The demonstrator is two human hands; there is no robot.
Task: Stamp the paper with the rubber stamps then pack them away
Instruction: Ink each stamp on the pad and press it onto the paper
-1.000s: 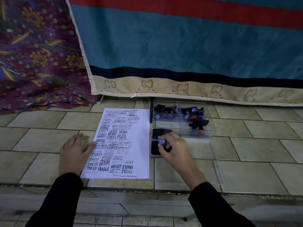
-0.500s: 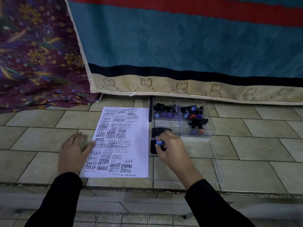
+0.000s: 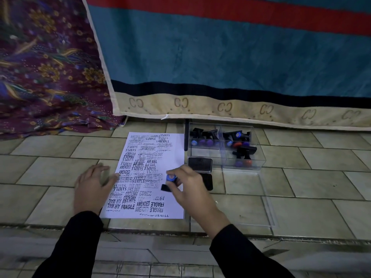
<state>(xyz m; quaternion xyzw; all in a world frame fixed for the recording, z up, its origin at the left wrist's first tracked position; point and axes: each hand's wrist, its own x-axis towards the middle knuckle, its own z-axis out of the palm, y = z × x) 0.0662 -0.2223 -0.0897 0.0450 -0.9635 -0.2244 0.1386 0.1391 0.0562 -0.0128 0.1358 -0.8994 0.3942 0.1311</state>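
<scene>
A white paper (image 3: 172,159) covered in black stamp prints lies on the tiled floor. My left hand (image 3: 91,185) rests flat on the floor at the paper's left edge, its fingertips touching the sheet. My right hand (image 3: 187,187) pinches a black rubber stamp with a blue knob (image 3: 170,181) over the right half of the paper. An open black ink pad (image 3: 200,165) lies just right of the sheet, partly hidden by that hand. Behind it, a clear plastic box (image 3: 259,163) holds several stamps (image 3: 244,155) with blue, purple and red knobs.
A clear lid (image 3: 269,207) lies flat on the tiles right of my right hand. A striped teal cloth (image 3: 220,67) and a purple patterned cloth (image 3: 46,67) hang at the back. A step edge (image 3: 140,229) runs across just below the paper.
My right hand has moved left with the blue-knobbed stamp, from the ink pad to over the paper. My left hand has stayed at the paper's left edge.
</scene>
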